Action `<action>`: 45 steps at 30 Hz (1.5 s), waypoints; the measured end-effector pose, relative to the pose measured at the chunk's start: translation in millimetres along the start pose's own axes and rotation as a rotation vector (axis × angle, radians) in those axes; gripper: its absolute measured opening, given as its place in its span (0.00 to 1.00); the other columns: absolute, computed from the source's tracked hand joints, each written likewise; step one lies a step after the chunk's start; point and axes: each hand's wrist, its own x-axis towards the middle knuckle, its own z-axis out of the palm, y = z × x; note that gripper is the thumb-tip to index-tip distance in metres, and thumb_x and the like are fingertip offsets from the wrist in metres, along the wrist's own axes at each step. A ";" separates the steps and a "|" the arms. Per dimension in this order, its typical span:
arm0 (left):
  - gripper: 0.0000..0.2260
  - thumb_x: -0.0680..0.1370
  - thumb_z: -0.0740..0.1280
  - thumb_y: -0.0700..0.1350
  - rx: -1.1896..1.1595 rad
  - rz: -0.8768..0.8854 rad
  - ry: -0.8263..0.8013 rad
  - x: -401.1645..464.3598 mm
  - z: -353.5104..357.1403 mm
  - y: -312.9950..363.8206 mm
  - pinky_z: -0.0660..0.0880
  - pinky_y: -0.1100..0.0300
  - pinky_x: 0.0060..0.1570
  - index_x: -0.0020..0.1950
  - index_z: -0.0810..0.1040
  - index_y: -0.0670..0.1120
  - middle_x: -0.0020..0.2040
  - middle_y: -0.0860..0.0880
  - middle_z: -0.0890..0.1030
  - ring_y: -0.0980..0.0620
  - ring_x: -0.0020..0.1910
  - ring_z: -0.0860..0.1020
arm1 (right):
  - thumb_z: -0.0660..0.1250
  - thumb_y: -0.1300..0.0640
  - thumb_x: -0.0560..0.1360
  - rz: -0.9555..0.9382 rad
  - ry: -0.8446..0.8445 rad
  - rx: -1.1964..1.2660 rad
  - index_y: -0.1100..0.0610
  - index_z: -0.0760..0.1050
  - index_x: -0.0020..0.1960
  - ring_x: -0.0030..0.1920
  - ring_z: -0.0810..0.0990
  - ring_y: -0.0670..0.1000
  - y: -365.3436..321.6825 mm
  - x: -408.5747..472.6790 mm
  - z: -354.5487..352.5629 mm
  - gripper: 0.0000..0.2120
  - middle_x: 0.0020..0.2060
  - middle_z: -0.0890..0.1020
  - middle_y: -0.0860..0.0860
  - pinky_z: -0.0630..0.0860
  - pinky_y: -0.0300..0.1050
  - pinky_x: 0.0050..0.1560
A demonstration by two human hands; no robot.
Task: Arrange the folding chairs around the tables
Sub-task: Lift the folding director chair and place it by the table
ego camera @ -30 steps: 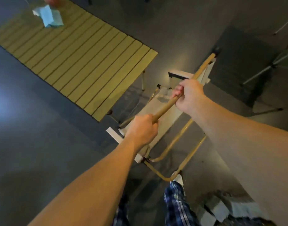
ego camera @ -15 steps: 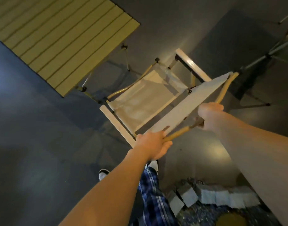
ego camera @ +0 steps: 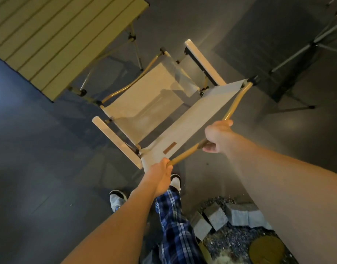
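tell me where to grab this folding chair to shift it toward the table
Grip the tan top rail of the backrest from behind the folding chair, as the left hand and right hand do. It is a bare round tube, nearest the person, facing away from the slatted table.

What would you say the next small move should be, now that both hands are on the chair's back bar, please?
Probably a short push forward toward the slatted table. The folding chair is open, its seat facing the table's corner but standing apart from it, and the left hand and right hand both grip the top bar of its backrest, well placed to slide it in.
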 end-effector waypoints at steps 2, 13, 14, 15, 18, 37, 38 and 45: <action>0.13 0.85 0.53 0.48 0.037 -0.029 0.013 3.1 -0.2 -14.4 0.69 0.58 0.40 0.64 0.70 0.43 0.47 0.46 0.76 0.50 0.41 0.74 | 0.62 0.59 0.80 -0.025 -0.053 -0.013 0.55 0.56 0.63 0.35 0.82 0.58 10.9 0.8 6.8 0.17 0.47 0.79 0.61 0.82 0.52 0.32; 0.16 0.85 0.53 0.46 0.034 0.020 0.074 6.1 22.6 -15.6 0.73 0.59 0.50 0.70 0.70 0.46 0.49 0.49 0.76 0.47 0.48 0.76 | 0.60 0.60 0.80 -0.083 0.116 -0.011 0.54 0.58 0.58 0.38 0.83 0.60 28.5 4.9 14.8 0.12 0.51 0.76 0.59 0.79 0.46 0.26; 0.16 0.85 0.53 0.47 0.037 0.019 0.067 6.9 27.9 -15.3 0.73 0.58 0.48 0.70 0.69 0.47 0.51 0.48 0.77 0.47 0.48 0.77 | 0.60 0.60 0.80 -0.070 0.128 -0.024 0.54 0.59 0.58 0.38 0.83 0.60 29.1 5.4 13.4 0.12 0.50 0.76 0.59 0.80 0.47 0.28; 0.15 0.85 0.52 0.48 0.000 0.009 0.043 7.1 30.9 -13.2 0.74 0.60 0.44 0.69 0.69 0.48 0.52 0.47 0.77 0.50 0.45 0.77 | 0.60 0.60 0.80 -0.061 0.138 -0.041 0.55 0.59 0.59 0.38 0.83 0.60 29.6 6.8 12.6 0.12 0.50 0.76 0.59 0.81 0.49 0.29; 0.14 0.85 0.51 0.50 -0.051 0.002 -0.033 11.7 35.0 -10.8 0.71 0.65 0.36 0.67 0.69 0.50 0.49 0.48 0.76 0.54 0.40 0.74 | 0.60 0.61 0.80 -0.051 0.171 -0.086 0.55 0.60 0.62 0.38 0.83 0.61 30.9 9.6 10.1 0.13 0.43 0.74 0.58 0.83 0.52 0.34; 0.14 0.82 0.55 0.44 0.088 0.040 -0.110 -8.2 -60.1 -21.8 0.74 0.51 0.56 0.64 0.74 0.46 0.59 0.44 0.78 0.43 0.57 0.76 | 0.59 0.52 0.79 -0.415 0.205 -0.687 0.58 0.61 0.73 0.65 0.66 0.62 -6.4 -78.6 85.9 0.25 0.70 0.60 0.59 0.68 0.54 0.54; 0.14 0.81 0.56 0.43 0.068 0.041 -0.090 -14.6 -72.6 -30.8 0.74 0.52 0.54 0.64 0.75 0.46 0.58 0.44 0.79 0.42 0.56 0.76 | 0.59 0.52 0.78 -0.439 0.160 -0.674 0.58 0.62 0.73 0.64 0.67 0.62 -15.3 -93.6 98.4 0.24 0.69 0.62 0.59 0.68 0.53 0.54; 0.15 0.81 0.57 0.46 -0.092 -0.056 0.202 -106.5 -190.9 -152.9 0.76 0.49 0.58 0.65 0.76 0.49 0.60 0.44 0.80 0.40 0.55 0.78 | 0.60 0.55 0.77 -0.770 -0.077 -0.756 0.58 0.68 0.68 0.61 0.74 0.61 -57.2 -242.1 236.7 0.21 0.64 0.74 0.58 0.69 0.48 0.51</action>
